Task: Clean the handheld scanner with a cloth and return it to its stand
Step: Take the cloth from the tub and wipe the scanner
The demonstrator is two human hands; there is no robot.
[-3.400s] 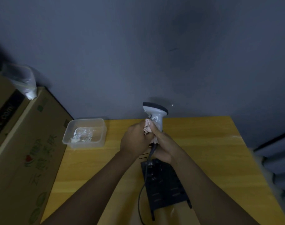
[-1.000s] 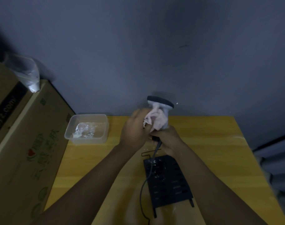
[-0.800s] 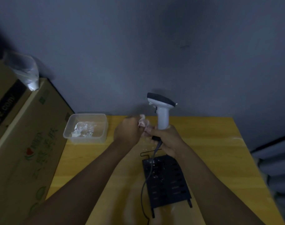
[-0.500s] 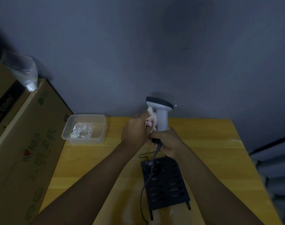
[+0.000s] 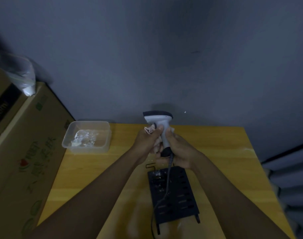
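One scanner (image 5: 160, 125), one cloth (image 5: 151, 131), one stand (image 5: 174, 195), one tub (image 5: 88, 135), one box (image 5: 21, 152), one bag (image 5: 21, 75) and two bare hands show on or around a single yellow wooden counter (image 5: 216, 152).

The scanner is held upright in the air above the far end of the stand, clear of it. Its body is pale smooth plastic with a dark cap across the wide head and a dark base, from which a thin cable (image 5: 166, 187) drops over the stand and runs off the bottom edge. The right hand (image 5: 179, 150) has its grip closed around the lower handle. The left hand (image 5: 147, 142) has its grip closed on the crumpled pinkish cloth and presses it against the handle just under the head; most of the cloth is buried between the hands, with only wrinkled tufts showing.

The stand is a flat black perforated plate with slots and thin wire legs, lying on the counter below the hands; the forearms hide none of it but the dim light blurs its detail.

The tub is clear rectangular plastic with rounded corners, holding something whitish that cannot be made out. The cardboard box at the left is cut off by the frame, with the clear bag on top.
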